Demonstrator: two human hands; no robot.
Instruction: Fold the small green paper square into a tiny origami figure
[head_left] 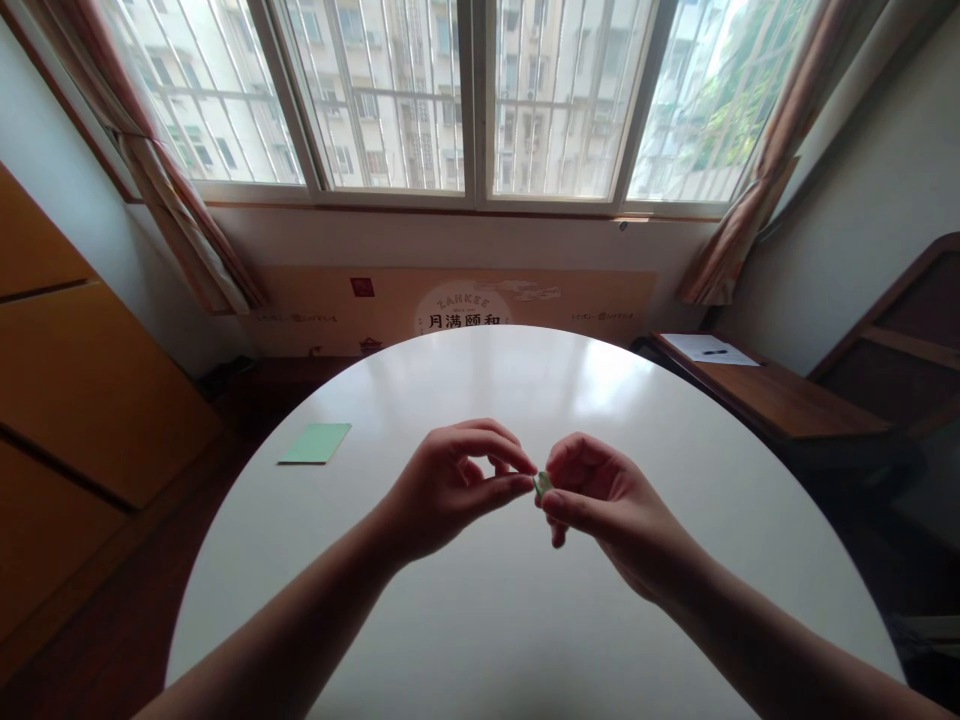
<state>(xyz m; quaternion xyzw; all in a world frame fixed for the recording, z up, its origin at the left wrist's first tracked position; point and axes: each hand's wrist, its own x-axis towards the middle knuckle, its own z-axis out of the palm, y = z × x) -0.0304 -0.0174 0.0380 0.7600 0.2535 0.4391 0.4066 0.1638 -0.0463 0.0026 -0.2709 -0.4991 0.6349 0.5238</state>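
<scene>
Above the middle of a round white table [525,620], both my hands meet. My left hand [450,485] and my right hand [596,500] each pinch a tiny green folded piece [541,485] between thumb and forefinger. Only a sliver of the piece shows between the fingertips. Both hands hover just above the tabletop, fingers curled. A light green sheet of paper [316,443] lies flat on the table to the left, well apart from my hands.
A dark wooden side table [780,395] with a white paper and a pen [709,350] stands at the right. An orange cabinet [75,400] is at the left. A printed cardboard panel [465,305] leans under the window.
</scene>
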